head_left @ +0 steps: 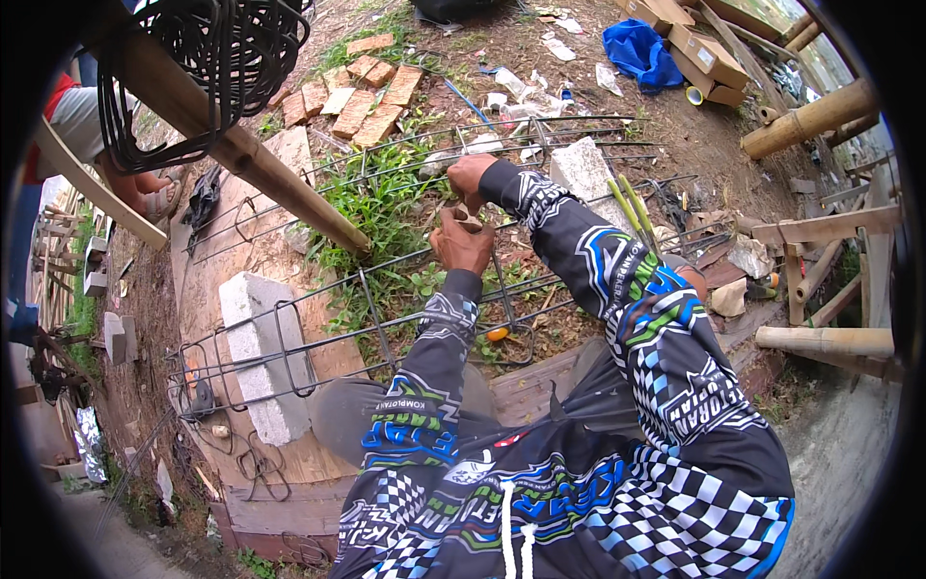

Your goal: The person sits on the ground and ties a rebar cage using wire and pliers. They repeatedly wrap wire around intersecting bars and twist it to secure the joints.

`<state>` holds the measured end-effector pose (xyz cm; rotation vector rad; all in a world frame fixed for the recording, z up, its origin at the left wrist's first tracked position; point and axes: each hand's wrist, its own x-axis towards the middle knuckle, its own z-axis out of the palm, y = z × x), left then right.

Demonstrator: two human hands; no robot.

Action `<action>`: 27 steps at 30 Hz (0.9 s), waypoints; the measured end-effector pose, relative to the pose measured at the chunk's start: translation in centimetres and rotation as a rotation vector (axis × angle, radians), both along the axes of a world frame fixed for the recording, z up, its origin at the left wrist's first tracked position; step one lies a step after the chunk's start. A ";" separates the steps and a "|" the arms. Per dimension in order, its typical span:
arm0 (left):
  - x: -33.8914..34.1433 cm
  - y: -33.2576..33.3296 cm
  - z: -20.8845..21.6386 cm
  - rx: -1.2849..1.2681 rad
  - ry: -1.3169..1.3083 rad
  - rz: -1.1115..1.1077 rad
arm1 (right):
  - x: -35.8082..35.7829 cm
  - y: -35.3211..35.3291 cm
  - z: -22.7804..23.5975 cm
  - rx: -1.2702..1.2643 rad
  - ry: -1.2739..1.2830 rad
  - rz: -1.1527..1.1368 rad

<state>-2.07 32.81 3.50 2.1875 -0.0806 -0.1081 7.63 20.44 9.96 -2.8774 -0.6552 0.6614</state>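
Note:
Above a long steel rebar cage, both of my hands come close together near the middle of the view. My left hand has its fingers curled in, and a small brownish thing shows at its fingertips, too small to name. Just beyond it, my right hand is bent down with fingers pinched together; what they hold is hidden. Thin rods with rectangular stirrups make up the cage. It passes over a pale concrete block on the left, and another pale block sits under the rods beyond my right sleeve.
A slanting bamboo pole carries a bundle of black bent stirrups. Broken bricks lie farther off. Cardboard boxes and a blue plastic sheet are at the far right. Another person is at the left edge.

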 end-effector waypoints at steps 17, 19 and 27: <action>1.1 0.7 -3.2 0.101 -0.218 0.155 | -5.6 -3.2 -1.8 0.286 -0.047 -0.740; 1.1 0.5 -2.2 -0.054 -0.161 0.175 | -9.7 -1.9 0.5 0.310 -0.066 -0.744; 1.0 1.0 -2.7 0.146 -0.182 -0.074 | -8.8 -0.1 7.7 0.088 -0.267 -0.236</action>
